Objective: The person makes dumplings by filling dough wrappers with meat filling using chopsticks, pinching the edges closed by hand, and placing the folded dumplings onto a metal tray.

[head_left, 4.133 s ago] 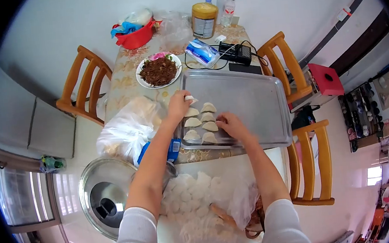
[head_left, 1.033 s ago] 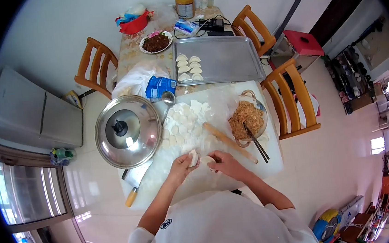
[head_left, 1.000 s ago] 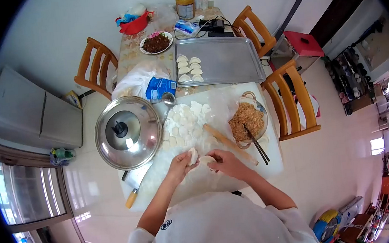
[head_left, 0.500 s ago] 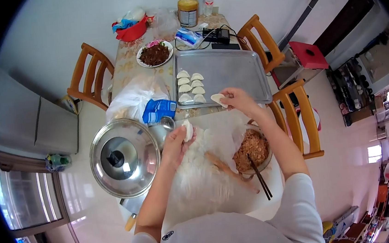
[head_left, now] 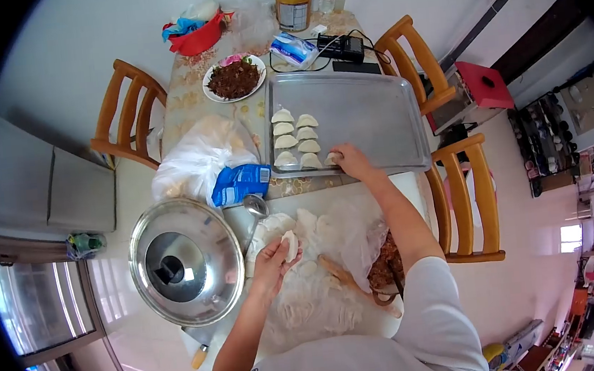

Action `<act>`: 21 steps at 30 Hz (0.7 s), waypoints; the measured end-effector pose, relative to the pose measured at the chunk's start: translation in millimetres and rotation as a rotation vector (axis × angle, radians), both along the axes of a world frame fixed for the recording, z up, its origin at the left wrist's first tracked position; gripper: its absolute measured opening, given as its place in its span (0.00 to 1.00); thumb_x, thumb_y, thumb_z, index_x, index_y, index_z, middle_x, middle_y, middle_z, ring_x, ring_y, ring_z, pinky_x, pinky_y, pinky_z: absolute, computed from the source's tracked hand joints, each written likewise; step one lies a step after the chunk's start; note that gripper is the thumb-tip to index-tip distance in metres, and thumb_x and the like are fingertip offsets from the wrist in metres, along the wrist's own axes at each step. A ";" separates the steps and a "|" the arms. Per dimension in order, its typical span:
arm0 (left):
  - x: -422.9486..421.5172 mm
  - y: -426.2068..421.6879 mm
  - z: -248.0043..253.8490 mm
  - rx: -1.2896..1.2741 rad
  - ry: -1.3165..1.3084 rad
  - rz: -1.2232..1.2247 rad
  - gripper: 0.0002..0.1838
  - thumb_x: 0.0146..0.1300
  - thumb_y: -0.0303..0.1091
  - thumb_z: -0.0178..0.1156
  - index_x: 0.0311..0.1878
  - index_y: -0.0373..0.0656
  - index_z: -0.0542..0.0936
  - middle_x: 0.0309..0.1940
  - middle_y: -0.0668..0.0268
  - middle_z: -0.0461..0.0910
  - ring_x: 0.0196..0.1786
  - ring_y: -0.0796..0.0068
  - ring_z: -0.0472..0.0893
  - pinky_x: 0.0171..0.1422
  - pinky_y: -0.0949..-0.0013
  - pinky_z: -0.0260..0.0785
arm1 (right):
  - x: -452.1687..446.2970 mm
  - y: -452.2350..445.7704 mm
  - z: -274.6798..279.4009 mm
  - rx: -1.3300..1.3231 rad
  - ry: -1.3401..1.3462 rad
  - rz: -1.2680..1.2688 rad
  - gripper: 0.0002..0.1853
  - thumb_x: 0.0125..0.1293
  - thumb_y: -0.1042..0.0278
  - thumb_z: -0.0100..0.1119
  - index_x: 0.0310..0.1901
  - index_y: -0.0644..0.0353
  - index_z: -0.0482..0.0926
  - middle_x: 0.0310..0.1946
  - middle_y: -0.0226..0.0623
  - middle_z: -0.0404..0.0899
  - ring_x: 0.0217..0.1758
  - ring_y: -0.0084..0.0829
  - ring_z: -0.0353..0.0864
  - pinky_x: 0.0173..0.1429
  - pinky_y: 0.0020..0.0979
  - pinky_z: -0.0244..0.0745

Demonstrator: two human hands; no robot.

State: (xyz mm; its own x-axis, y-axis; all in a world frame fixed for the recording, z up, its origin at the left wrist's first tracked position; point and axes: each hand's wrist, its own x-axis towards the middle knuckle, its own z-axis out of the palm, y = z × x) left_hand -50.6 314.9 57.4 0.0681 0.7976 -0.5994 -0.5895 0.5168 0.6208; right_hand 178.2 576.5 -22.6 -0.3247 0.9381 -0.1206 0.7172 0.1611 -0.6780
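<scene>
My right hand [head_left: 351, 161] reaches to the front edge of the metal tray [head_left: 368, 108], its fingers closed round a dumpling [head_left: 331, 159] beside the others. Several pale half-moon dumplings [head_left: 283, 128] lie in two columns on the tray's left side. Over the floured work surface, my left hand [head_left: 270, 264] pinches another folded dumpling [head_left: 290, 245]. Round dough wrappers [head_left: 274, 226] lie just beyond it. A wooden rolling pin [head_left: 338, 272] rests between my arms. Under my right arm, the bowl of meat filling [head_left: 386, 266] is partly hidden by the sleeve and a clear plastic bag.
A large glass pot lid [head_left: 205, 261] sits at the left, near a metal ladle [head_left: 255, 205] and a blue packet [head_left: 242, 184]. Beyond are a white plastic bag [head_left: 202, 155], a plate of dark food [head_left: 234, 78] and a black device with cables [head_left: 341, 47]. Wooden chairs [head_left: 471, 198] flank the table.
My right hand has moved forward from above the tray's near edge and brought its dumpling down onto the tray. My left hand has come slightly nearer my body, still holding its dumpling.
</scene>
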 end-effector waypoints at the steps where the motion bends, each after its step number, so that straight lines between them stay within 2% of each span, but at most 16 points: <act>1: 0.7 0.7 -1.3 0.008 -0.008 -0.006 0.16 0.72 0.36 0.52 0.57 0.36 0.76 0.49 0.60 0.81 0.48 0.71 0.82 0.57 0.68 0.76 | 1.0 -0.4 2.8 0.005 -0.022 0.016 0.14 0.60 0.66 0.62 0.47 0.57 0.81 0.47 0.45 0.77 0.52 0.47 0.76 0.56 0.42 0.72; 8: 7.7 5.4 2.4 0.012 -0.018 -0.021 0.17 0.71 0.35 0.54 0.58 0.36 0.75 0.48 0.62 0.81 0.49 0.71 0.81 0.58 0.67 0.75 | 12.0 -6.6 12.7 0.110 -0.117 0.035 0.17 0.60 0.64 0.63 0.51 0.57 0.79 0.46 0.45 0.76 0.52 0.49 0.75 0.56 0.44 0.71; 11: 11.2 18.9 3.8 0.112 -0.027 0.010 0.16 0.71 0.31 0.53 0.59 0.37 0.75 0.51 0.61 0.80 0.50 0.71 0.81 0.59 0.69 0.74 | 8.0 -11.1 32.4 0.261 -0.111 0.008 0.19 0.60 0.64 0.63 0.52 0.58 0.78 0.46 0.46 0.77 0.48 0.46 0.78 0.53 0.41 0.73; 12: 12.1 24.6 5.9 0.176 0.047 -0.026 0.16 0.70 0.28 0.53 0.59 0.36 0.74 0.52 0.61 0.80 0.51 0.73 0.80 0.58 0.70 0.73 | 3.2 -16.9 44.3 0.258 -0.111 0.014 0.19 0.60 0.64 0.63 0.52 0.58 0.78 0.46 0.46 0.77 0.48 0.46 0.78 0.53 0.41 0.73; 14: 15.0 34.8 7.3 0.243 0.124 -0.056 0.17 0.69 0.25 0.53 0.60 0.36 0.74 0.53 0.62 0.79 0.53 0.75 0.79 0.58 0.71 0.72 | -13.2 -32.7 80.2 0.099 0.153 0.062 0.19 0.62 0.63 0.62 0.53 0.60 0.76 0.44 0.42 0.80 0.41 0.38 0.81 0.46 0.37 0.76; 15: 18.4 39.5 5.0 0.321 0.201 -0.017 0.19 0.66 0.22 0.55 0.61 0.35 0.73 0.53 0.62 0.79 0.53 0.76 0.79 0.57 0.73 0.72 | -20.0 -43.6 97.9 0.101 0.154 0.066 0.19 0.62 0.63 0.62 0.53 0.60 0.76 0.44 0.42 0.80 0.41 0.38 0.81 0.46 0.37 0.76; 17: 23.2 47.4 7.5 0.402 0.276 0.022 0.22 0.63 0.18 0.56 0.61 0.35 0.72 0.54 0.63 0.78 0.54 0.78 0.78 0.56 0.74 0.72 | -31.2 -70.0 128.4 -0.461 0.450 0.268 0.18 0.65 0.61 0.60 0.52 0.61 0.77 0.40 0.36 0.81 0.38 0.28 0.81 0.41 0.31 0.78; 18: 25.3 50.8 12.6 0.438 0.325 0.012 0.23 0.62 0.17 0.56 0.62 0.34 0.71 0.55 0.62 0.77 0.55 0.78 0.77 0.56 0.73 0.72 | -35.5 -80.1 138.1 -0.458 0.449 0.266 0.18 0.65 0.61 0.60 0.52 0.61 0.77 0.40 0.36 0.81 0.38 0.28 0.81 0.41 0.31 0.78; 20: 31.5 55.5 19.5 0.477 0.372 -0.005 0.24 0.61 0.15 0.56 0.62 0.34 0.71 0.57 0.62 0.76 0.56 0.78 0.76 0.57 0.73 0.72 | -40.6 -94.2 148.6 -0.665 0.487 0.434 0.17 0.66 0.61 0.59 0.52 0.63 0.77 0.38 0.32 0.80 0.38 0.24 0.81 0.41 0.28 0.79; 21: 35.0 57.5 21.6 0.478 0.451 0.006 0.25 0.60 0.15 0.57 0.62 0.35 0.70 0.58 0.62 0.74 0.57 0.76 0.75 0.58 0.72 0.72 | -40.6 -95.3 146.0 -0.663 0.488 0.430 0.17 0.66 0.61 0.59 0.52 0.63 0.77 0.38 0.32 0.80 0.38 0.24 0.81 0.41 0.28 0.79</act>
